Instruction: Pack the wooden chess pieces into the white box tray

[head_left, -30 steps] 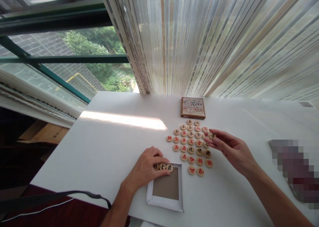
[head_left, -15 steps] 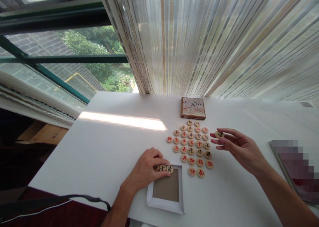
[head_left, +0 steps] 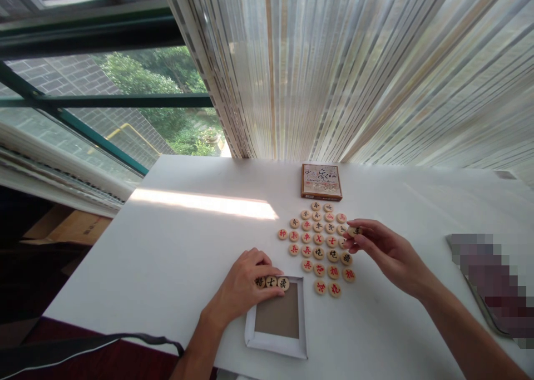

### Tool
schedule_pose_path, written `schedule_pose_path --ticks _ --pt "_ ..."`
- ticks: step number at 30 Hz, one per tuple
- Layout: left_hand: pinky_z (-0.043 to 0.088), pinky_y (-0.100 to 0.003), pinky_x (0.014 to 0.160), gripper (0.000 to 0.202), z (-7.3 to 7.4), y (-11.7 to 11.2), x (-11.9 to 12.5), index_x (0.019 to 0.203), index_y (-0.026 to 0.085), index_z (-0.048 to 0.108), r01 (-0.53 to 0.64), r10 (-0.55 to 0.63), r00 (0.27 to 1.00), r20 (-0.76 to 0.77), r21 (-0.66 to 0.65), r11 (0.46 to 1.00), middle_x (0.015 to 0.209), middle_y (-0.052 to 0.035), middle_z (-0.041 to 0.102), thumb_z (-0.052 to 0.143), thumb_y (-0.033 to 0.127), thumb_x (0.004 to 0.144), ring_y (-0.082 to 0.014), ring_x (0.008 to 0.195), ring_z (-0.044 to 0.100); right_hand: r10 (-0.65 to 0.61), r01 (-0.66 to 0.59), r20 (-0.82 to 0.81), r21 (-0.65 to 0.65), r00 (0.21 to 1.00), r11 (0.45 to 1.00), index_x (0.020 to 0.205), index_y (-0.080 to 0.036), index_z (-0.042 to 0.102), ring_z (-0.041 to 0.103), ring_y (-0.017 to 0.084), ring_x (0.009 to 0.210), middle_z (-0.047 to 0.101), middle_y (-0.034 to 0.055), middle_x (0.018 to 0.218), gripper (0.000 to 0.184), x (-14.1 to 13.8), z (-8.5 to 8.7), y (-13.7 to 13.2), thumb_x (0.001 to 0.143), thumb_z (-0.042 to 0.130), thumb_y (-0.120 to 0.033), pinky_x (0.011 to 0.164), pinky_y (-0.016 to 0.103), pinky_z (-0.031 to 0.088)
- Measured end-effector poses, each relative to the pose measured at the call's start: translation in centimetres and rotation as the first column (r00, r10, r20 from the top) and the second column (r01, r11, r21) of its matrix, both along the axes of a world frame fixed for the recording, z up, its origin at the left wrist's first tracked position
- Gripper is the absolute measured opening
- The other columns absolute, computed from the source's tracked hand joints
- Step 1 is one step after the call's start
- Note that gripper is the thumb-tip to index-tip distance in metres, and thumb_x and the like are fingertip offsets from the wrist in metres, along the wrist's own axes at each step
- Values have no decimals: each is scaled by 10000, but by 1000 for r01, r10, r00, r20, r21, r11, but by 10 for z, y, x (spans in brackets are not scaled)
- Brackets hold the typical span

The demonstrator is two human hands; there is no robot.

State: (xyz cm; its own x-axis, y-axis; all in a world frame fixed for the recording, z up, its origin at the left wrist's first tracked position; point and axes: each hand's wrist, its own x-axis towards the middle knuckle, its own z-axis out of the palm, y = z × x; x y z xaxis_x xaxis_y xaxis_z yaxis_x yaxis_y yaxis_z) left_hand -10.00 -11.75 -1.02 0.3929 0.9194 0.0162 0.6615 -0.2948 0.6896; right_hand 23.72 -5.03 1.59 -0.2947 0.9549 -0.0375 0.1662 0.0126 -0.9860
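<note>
Between the thumb and fingertips of my right hand [head_left: 390, 252] is a round wooden Chinese chess piece [head_left: 355, 231] with a black character. It hovers at the right edge of several loose Chinese chess pieces [head_left: 319, 253], marked in red or black and laid flat in rough rows. My left hand [head_left: 244, 280] reaches over the far left corner of a shallow open box [head_left: 277, 344] with white walls. Its thumb and fingers close around a row of black-marked pieces [head_left: 271, 282] along the box's far side; three show, and the fingers partly cover them.
A printed Chinese chess box [head_left: 321, 182] lies beyond the loose pieces on the white table [head_left: 167, 269]. At the right is a flat, pixelated object [head_left: 488, 285]. Striped curtains [head_left: 300, 68] and a window frame [head_left: 125, 100] border the far side. A dark strap [head_left: 137, 338] hangs lower left.
My right hand has moved left with its chess piece, bringing it over the right edge of the loose pieces. My left hand keeps its hold at the box.
</note>
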Motion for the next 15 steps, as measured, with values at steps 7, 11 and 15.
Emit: schedule_pose_path --ticks 7,11,15 --pt "494 -368 839 284 -1 -1 0 1039 312 791 7 -7 1000 -6 -6 1000 973 -35 662 839 427 784 -216 915 594 151 -190 305 103 940 976 1272 -275 590 723 205 886 730 64 987 284 -27 10 -17 1033 506 -404 769 310 619" --pt "494 -369 842 283 1 -1 1 1039 308 792 1 -1 1000 -17 -2 1000 974 -34 660 840 420 784 -219 919 594 196 -271 380 152 904 951 1206 -271 578 673 170 781 706 35 925 202 -45 17 -24 1035 495 -342 687 268 562" --pt "486 -370 841 262 1 0 1 1025 300 792 8 -8 1000 -24 10 1000 957 -33 658 825 430 800 -216 907 594 241 -317 390 145 889 937 1150 -251 552 593 144 666 633 -10 780 146 -62 17 -36 1025 508 -313 633 247 498"
